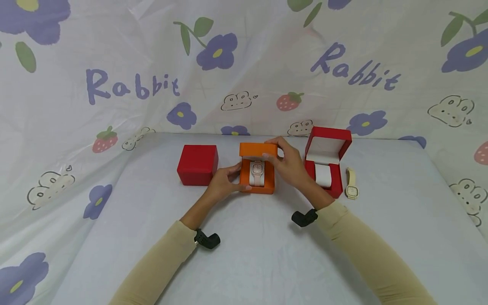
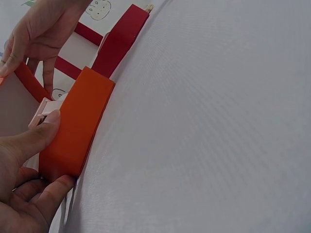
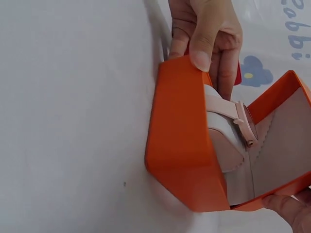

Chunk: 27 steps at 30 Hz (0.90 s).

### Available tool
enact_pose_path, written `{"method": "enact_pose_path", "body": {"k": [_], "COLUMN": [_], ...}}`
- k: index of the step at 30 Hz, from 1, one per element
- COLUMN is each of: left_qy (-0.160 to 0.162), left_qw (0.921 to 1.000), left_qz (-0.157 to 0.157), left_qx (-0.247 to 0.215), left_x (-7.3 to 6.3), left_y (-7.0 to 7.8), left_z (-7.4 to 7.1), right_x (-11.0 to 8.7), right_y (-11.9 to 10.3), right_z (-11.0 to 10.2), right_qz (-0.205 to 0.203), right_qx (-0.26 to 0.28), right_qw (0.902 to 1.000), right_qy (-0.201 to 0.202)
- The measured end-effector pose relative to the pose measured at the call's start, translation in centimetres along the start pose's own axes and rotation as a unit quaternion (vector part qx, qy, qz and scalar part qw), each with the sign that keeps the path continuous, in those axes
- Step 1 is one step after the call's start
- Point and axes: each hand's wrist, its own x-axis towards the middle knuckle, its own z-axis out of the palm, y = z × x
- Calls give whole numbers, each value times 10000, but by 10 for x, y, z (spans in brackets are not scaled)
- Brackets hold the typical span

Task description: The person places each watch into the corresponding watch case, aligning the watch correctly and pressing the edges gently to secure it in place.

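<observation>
Head view, orange box (image 1: 257, 183): it stands open in the middle of the desk (image 1: 251, 250), between a closed red box (image 1: 197, 164) and an open red box (image 1: 328, 161).
Head view, my left hand (image 1: 225, 182): I grasp the base at its left wall; my fingers curl round that side, and their tips are hidden behind it.
Head view, my right hand (image 1: 290, 163): I pinch the right end of the raised lid (image 1: 258, 149); my palm covers the lid's corner.
Head view, pink watch (image 1: 257, 173): it sits on the cushion inside the orange box; the dial is too small to read.
Head view, cream watch (image 1: 351, 184): it lies on the desk just beside the open red box.
Head view, open red box: a white cushion shows inside; my right wrist cuts off its lower left.
Left wrist view, left hand (image 2: 26, 182): my thumb presses the top edge of the orange wall (image 2: 77, 126) and another finger hooks beneath it; the box interior is mostly out of sight.
Left wrist view, right hand (image 2: 41, 31): only part shows, cut off at the frame's top.
Right wrist view, right hand (image 3: 294, 211): only a fingertip or two show at the lower corner, on the lid's edge.
Right wrist view, left hand (image 3: 206, 39): thumb on the rim, fingers inside against the strap (image 3: 231, 109); the watch face is hidden.
</observation>
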Motion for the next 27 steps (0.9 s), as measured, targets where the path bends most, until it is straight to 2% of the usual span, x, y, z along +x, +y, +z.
{"method": "enact_pose_path", "body": {"k": [9, 21, 27], "left_qy": [-30, 12, 41], "left_qw": [10000, 10000, 10000], "left_qz": [-5, -46, -64], "left_qx": [0, -45, 57], "left_x": [-1, -1, -1], "left_y": [1, 3, 3], "left_z": [-1, 0, 0], "right_x": [-7, -14, -19], "right_y": [3, 5, 6], "right_z": [5, 6, 7], "right_qz": [-1, -304, -189], "right_qx": [84, -82, -240], "right_qw": [10000, 9995, 9995], "right_qy": [4, 30, 28]}}
